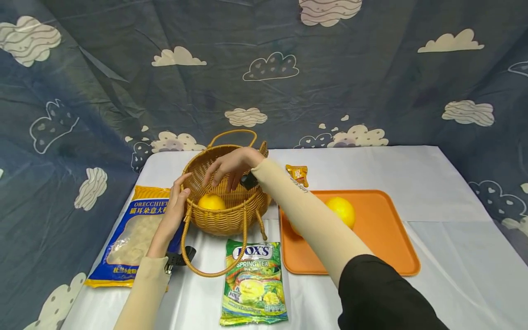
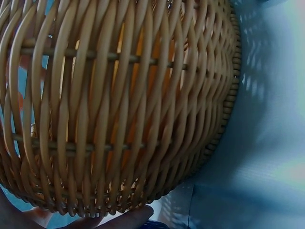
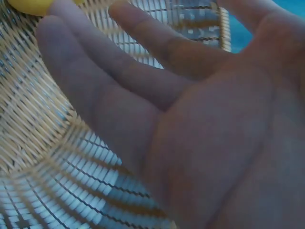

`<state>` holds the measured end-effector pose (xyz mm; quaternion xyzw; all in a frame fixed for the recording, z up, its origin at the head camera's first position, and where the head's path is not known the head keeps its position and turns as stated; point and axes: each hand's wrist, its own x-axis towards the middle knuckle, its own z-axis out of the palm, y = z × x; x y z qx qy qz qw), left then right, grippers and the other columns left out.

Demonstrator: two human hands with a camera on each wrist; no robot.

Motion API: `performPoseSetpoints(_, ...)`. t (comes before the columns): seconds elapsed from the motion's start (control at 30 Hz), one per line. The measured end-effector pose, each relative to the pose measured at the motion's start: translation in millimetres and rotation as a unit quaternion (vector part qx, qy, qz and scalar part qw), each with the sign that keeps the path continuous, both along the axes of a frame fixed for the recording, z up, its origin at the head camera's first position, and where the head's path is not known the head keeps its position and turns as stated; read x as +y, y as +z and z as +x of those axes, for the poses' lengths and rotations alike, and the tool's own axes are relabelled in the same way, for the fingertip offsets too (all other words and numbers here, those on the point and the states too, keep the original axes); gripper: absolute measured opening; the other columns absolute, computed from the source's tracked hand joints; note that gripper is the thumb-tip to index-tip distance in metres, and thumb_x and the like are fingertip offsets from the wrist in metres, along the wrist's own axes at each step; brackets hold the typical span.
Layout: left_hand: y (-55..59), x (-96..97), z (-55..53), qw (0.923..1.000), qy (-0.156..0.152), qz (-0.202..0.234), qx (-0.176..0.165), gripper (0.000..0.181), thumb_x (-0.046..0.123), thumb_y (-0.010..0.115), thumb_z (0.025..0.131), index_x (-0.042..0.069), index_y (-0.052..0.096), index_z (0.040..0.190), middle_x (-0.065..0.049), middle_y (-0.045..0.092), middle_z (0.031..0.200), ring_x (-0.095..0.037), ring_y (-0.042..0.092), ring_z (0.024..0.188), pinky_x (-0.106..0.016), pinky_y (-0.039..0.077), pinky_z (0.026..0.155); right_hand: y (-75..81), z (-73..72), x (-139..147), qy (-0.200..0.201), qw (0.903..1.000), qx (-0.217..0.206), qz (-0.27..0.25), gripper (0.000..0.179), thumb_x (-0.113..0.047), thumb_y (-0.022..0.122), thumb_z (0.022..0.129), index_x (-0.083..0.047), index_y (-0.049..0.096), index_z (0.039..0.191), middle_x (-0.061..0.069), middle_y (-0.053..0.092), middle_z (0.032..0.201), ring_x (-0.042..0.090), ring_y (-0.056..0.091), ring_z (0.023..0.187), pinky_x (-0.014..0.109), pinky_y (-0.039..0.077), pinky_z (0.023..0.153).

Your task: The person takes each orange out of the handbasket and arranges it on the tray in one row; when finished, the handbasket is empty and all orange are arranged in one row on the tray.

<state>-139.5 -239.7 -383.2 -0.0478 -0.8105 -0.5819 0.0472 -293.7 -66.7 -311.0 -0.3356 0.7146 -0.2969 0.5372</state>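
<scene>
A wicker basket (image 1: 222, 220) with looped handles stands on the table, a round yellow fruit (image 1: 211, 201) inside it. My right hand (image 1: 233, 166) hangs over the basket's interior with loosely bent fingers and holds nothing. In the right wrist view its fingers (image 3: 128, 71) spread above the weave, and part of the fruit (image 3: 31, 5) shows beyond the fingertips. My left hand (image 1: 175, 211) grips the basket's left rim. The left wrist view shows the wicker side (image 2: 119, 105) close up, with left fingers (image 2: 131, 218) along its lower edge.
An orange tray (image 1: 379, 233) on the right holds yellow fruit (image 1: 341, 211), partly hidden by my right forearm. A green candy bag (image 1: 253, 284) lies in front of the basket, a blue-and-yellow pasta bag (image 1: 132, 238) at left. A small gold packet (image 1: 298, 173) lies behind the tray.
</scene>
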Motion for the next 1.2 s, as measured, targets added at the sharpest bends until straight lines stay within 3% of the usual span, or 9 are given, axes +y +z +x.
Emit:
performPoseSetpoints(0.17,0.0,-0.4,0.5,1.0000,0.002,0.001,-0.004,0.053,0.023,0.030,0.101,0.003,0.020,0.149,-0.020,0.004,0.155,-0.043,0.007,0.139,-0.062,0.007,0.107,-15.2,2.6,-14,0.015,0.9989,-0.037,0.024,0.043,-0.009,0.045,0.101,-0.010,0.045,0.143,0.007,0.028,0.153,0.027,0.039,0.130,0.051,0.043,0.094)
performPoseSetpoints(0.3,-0.4,0.3,0.0,1.0000,0.001,0.001,-0.003,0.053,0.023,0.030,0.101,0.003,0.020,0.149,-0.020,0.004,0.155,-0.044,0.007,0.139,-0.062,0.007,0.107,-24.9,5.9,-23,0.052,0.9971,-0.036,0.042,0.045,-0.011,0.047,0.100,-0.015,0.043,0.145,0.004,0.028,0.154,0.022,0.028,0.137,0.048,0.042,0.095)
performPoseSetpoints(0.43,-1.2,-0.6,-0.2,1.0000,0.002,0.003,0.001,0.053,0.023,0.030,0.101,0.003,0.021,0.149,-0.021,0.005,0.154,-0.044,0.007,0.139,-0.062,0.007,0.108,-32.6,11.5,-34,0.069,0.9949,-0.028,0.068,0.048,-0.012,0.048,0.100,-0.018,0.040,0.147,0.004,0.025,0.155,0.025,0.030,0.135,0.043,0.044,0.093)
performPoseSetpoints(0.6,-2.0,-0.6,-1.0,1.0000,0.000,0.002,0.004,0.053,0.023,0.030,0.101,0.003,0.021,0.149,-0.021,0.006,0.154,-0.040,0.004,0.140,-0.061,0.006,0.108,-36.2,14.8,-37,0.022,0.9961,-0.024,0.081,0.044,-0.010,0.051,0.099,-0.015,0.048,0.142,0.007,0.036,0.147,0.026,0.044,0.118,0.042,0.047,0.085)
performPoseSetpoints(0.8,-0.9,-0.5,-1.1,1.0000,0.000,-0.003,0.005,0.053,0.021,0.030,0.100,0.003,0.020,0.149,-0.021,0.005,0.154,-0.038,0.002,0.141,-0.062,0.005,0.107,-23.1,6.1,-21,0.005,0.9992,0.016,0.036,0.038,-0.015,0.056,0.097,-0.012,0.051,0.134,0.005,0.036,0.143,0.020,0.038,0.117,0.032,0.043,0.084)
performPoseSetpoints(0.9,-0.5,-0.6,-0.9,1.0000,0.000,-0.001,0.004,0.053,0.022,0.030,0.100,0.003,0.020,0.149,-0.021,0.005,0.154,-0.038,0.002,0.141,-0.062,0.005,0.108,-12.4,0.1,-7,0.005,0.9993,0.035,0.008,0.033,-0.020,0.057,0.096,-0.014,0.050,0.128,0.005,0.034,0.139,0.020,0.043,0.104,0.029,0.042,0.072)
performPoseSetpoints(1.03,-1.2,-0.5,-1.2,1.0000,-0.001,-0.001,0.005,0.053,0.024,0.030,0.101,0.003,0.020,0.149,-0.020,0.005,0.155,-0.035,0.002,0.142,-0.060,0.004,0.108,1.5,-5.6,14,-0.007,0.9988,0.041,-0.026,0.028,-0.023,0.054,0.098,-0.018,0.046,0.125,0.005,0.033,0.135,0.020,0.050,0.088,0.034,0.046,0.068)
performPoseSetpoints(1.2,-2.3,0.0,-1.2,1.0000,0.001,0.000,0.008,0.053,0.024,0.031,0.101,0.003,0.021,0.149,-0.020,0.005,0.155,-0.034,0.001,0.142,-0.059,0.004,0.109,17.4,-8.1,47,-0.010,0.9942,0.039,-0.100,0.040,-0.022,0.049,0.100,-0.018,0.039,0.139,0.006,0.033,0.138,0.021,0.052,0.089,0.041,0.048,0.076)
